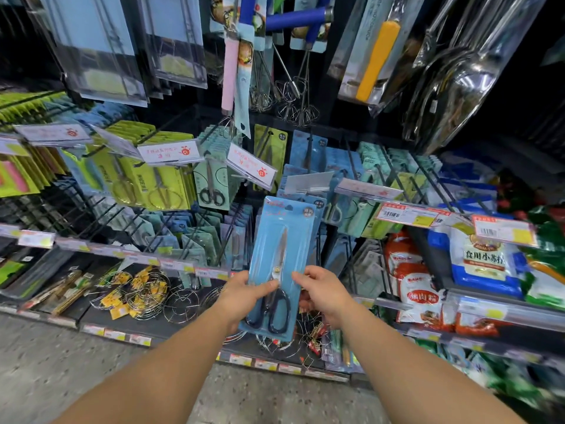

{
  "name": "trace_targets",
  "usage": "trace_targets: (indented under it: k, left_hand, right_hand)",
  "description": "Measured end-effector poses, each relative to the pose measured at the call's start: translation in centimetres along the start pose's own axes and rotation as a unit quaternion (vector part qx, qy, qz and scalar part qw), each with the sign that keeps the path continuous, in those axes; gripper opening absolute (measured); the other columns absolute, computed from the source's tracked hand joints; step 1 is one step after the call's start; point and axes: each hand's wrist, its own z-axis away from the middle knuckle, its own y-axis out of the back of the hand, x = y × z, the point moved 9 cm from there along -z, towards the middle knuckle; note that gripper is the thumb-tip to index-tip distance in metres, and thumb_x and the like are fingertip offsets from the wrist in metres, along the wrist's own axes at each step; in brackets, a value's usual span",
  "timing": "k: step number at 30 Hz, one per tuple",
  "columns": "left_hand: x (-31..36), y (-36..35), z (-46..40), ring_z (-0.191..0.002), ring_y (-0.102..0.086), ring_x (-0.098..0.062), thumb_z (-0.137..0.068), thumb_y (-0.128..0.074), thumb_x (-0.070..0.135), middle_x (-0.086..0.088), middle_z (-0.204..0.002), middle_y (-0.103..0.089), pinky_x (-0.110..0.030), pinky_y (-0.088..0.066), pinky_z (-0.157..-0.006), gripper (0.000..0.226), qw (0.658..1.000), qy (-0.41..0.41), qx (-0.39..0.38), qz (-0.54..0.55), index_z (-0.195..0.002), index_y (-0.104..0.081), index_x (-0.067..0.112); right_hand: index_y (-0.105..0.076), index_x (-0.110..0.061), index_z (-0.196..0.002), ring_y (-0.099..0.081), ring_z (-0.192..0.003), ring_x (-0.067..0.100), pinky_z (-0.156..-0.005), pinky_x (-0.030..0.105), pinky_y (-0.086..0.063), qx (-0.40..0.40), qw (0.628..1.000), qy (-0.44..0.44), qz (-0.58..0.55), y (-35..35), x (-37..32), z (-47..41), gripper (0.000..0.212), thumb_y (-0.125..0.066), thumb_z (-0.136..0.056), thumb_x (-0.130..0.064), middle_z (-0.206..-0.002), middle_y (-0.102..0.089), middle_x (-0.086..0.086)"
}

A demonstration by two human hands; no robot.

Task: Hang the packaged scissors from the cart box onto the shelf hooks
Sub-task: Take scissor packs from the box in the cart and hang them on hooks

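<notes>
- Head view: left hand (244,290) grips packaged scissors (282,237) low on left edge
- right hand (324,293) pinches its right edge
- flat glossy blue card, black handles

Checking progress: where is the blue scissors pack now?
Mid head view: blue scissors pack held by left hand and right hand before the shelf hooks.

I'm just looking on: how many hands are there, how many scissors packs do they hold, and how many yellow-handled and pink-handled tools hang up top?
Hands: 2 (left hand, right hand)
Held scissors pack: 1
Hanging yellow-handled tool: 1
Hanging pink-handled tool: 1
Total: 5
</notes>
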Motion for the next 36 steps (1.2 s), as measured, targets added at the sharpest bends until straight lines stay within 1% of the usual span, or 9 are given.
trace_targets:
  k: [3, 11, 15, 18, 21, 23, 25, 31, 36]
  left_hand:
    - [0.4, -1.1, -0.5, -0.091, -0.074, -0.026, -0.080, -0.082, 0.022, -0.006, -0.096, -0.078, -0.048, -0.056, -0.092, 0.030, 1.000, 0.001, -0.010, 0.000, -0.104, -0.066, 0.012]
    - [1.2, -3.0, -1.7, -0.087, -0.072, -0.019, -0.081, -0.080, 0.030, -0.008, -0.101, -0.075, -0.033, -0.057, -0.076, 0.031, 1.000, 0.009, -0.023, -0.009, -0.102, -0.064, 0.013]
    - [0.7, -3.7, -2.5, -0.096, -0.071, -0.024, -0.077, -0.082, 0.041, -0.010, -0.108, -0.072, -0.043, -0.057, -0.089, 0.054, 0.999, 0.035, -0.027, -0.026, -0.112, -0.059, 0.008]
    - [0.7, -4.0, -3.4, -0.098, -0.069, -0.023, -0.082, -0.078, 0.037, -0.009, -0.112, -0.072, -0.043, -0.055, -0.094, 0.047, 0.996, 0.046, -0.030, -0.065, -0.117, -0.061, 0.009]
    - [0.9, -3.4, -4.2, -0.127, -0.054, -0.028, -0.079, -0.080, 0.041, -0.011, -0.145, -0.052, -0.043, -0.041, -0.111, 0.084, 0.990, 0.069, -0.020, -0.119, -0.147, -0.041, 0.009]
    - [1.2, -2.8, -4.5, -0.142, -0.037, -0.032, -0.081, -0.078, 0.041, -0.011, -0.158, -0.033, -0.044, -0.032, -0.117, 0.100, 0.987, 0.073, -0.001, -0.143, -0.156, -0.019, 0.012]
    - [1.4, -2.1, -5.0, -0.143, -0.035, -0.032, -0.083, -0.076, 0.042, -0.011, -0.159, -0.032, -0.043, -0.031, -0.117, 0.099, 0.980, 0.064, 0.019, -0.188, -0.157, -0.016, 0.014]
    - [2.7, -3.4, -5.1, -0.132, -0.048, -0.030, -0.087, -0.066, 0.052, -0.010, -0.150, -0.044, -0.043, -0.043, -0.107, 0.079, 0.909, -0.007, 0.029, -0.416, -0.150, -0.032, 0.021]
    - [4.5, -9.3, -3.6, -0.143, -0.033, -0.027, -0.090, -0.060, 0.053, -0.006, -0.155, -0.037, -0.046, -0.029, -0.118, 0.073, 0.822, -0.105, -0.010, -0.559, -0.151, -0.032, 0.023]
  right_hand:
    - [-0.067, -0.012, -0.094, -0.069, -0.079, 0.022, -0.069, 0.035, -0.056, 0.019, 1.000, 0.011, 0.005, 1.2, -0.2, -0.1, 0.015, -0.060, -0.095, -0.025, -0.093, -0.074, 0.008]
    - [-0.067, -0.014, -0.098, -0.064, -0.070, 0.011, -0.059, 0.024, -0.049, 0.088, 0.995, 0.036, 0.021, 3.1, -1.3, -0.3, 0.017, -0.057, -0.097, -0.028, -0.091, -0.073, 0.002]
    - [-0.068, -0.015, -0.099, -0.062, -0.076, 0.020, -0.070, 0.034, -0.051, 0.118, 0.990, 0.026, 0.066, 4.0, -1.2, -1.3, 0.020, -0.057, -0.096, -0.031, -0.100, -0.073, 0.012]
    - [-0.065, -0.013, -0.114, -0.065, -0.089, 0.024, -0.085, 0.041, -0.053, 0.140, 0.982, 0.000, 0.126, 4.5, -0.9, -2.8, 0.030, -0.055, -0.096, -0.034, -0.114, -0.069, 0.011]
    - [-0.024, -0.016, -0.153, -0.048, -0.129, 0.029, -0.105, 0.039, -0.040, 0.114, 0.965, -0.061, 0.230, 4.5, -0.7, -4.3, 0.063, -0.047, -0.099, -0.039, -0.152, -0.039, 0.008]
    - [0.004, -0.019, -0.155, -0.026, -0.144, 0.034, -0.114, 0.042, -0.030, 0.104, 0.959, -0.100, 0.245, 4.5, -0.1, -5.0, 0.081, -0.048, -0.098, -0.044, -0.162, -0.013, 0.009]
    - [0.011, -0.023, -0.154, -0.013, -0.148, 0.036, -0.117, 0.049, -0.024, 0.109, 0.951, -0.115, 0.264, 4.8, 0.6, -5.5, 0.090, -0.052, -0.094, -0.049, -0.163, -0.002, 0.009]
    - [-0.001, -0.033, -0.154, -0.028, -0.143, 0.034, -0.113, 0.050, -0.031, 0.133, 0.922, -0.094, 0.352, 5.9, 1.3, -4.4, 0.088, -0.057, -0.088, -0.053, -0.160, -0.019, 0.007]
    - [-0.015, -0.033, -0.153, -0.027, -0.142, 0.034, -0.113, 0.047, -0.032, 0.142, 0.899, -0.080, 0.406, 8.7, 1.9, -1.7, 0.077, -0.056, -0.090, -0.050, -0.157, -0.023, 0.010]
